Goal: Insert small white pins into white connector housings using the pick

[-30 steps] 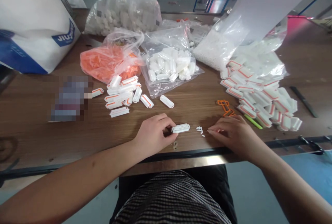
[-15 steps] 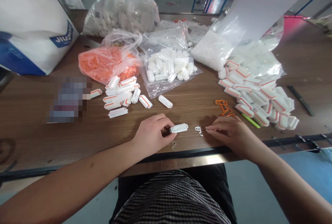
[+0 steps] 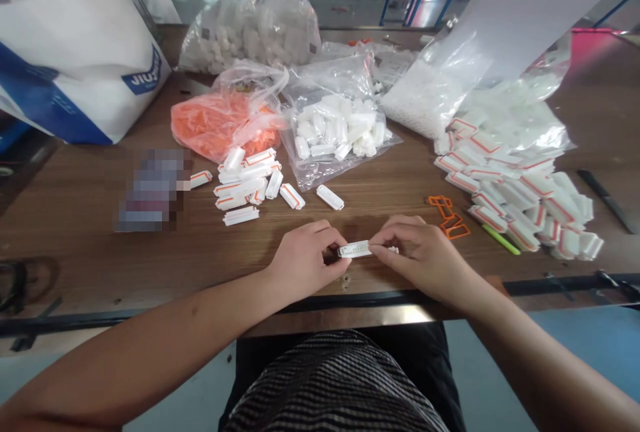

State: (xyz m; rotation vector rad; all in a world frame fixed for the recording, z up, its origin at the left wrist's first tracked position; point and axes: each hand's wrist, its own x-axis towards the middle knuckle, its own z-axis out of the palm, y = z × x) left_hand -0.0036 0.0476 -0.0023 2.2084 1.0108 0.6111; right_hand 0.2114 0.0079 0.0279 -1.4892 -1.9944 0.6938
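Note:
My left hand (image 3: 305, 259) is closed on the left end of a white plastic connector housing (image 3: 356, 249), thumb and fingers pinching it just above the table. Rows of small holes show on its upper face. My right hand (image 3: 417, 252) has its fingertips pinched together at the housing's right end; whatever sits between them is too small and covered to make out. Small loose white pieces (image 3: 396, 250) lie partly hidden behind the right fingers. Orange frames (image 3: 453, 225) rest on the table beyond my right hand.
White housings with orange frames are heaped at right (image 3: 520, 199) and left (image 3: 245, 179). Behind stand a bag of orange parts (image 3: 220, 119), a bag of white housings (image 3: 340, 129) and a bag of tiny white pieces (image 3: 420, 95). A green stick (image 3: 501, 240) touches the right heap.
My right hand has moved left from beside the loose white pieces to the housing's right end. The left hand still grips the housing. The whole view has shifted slightly.

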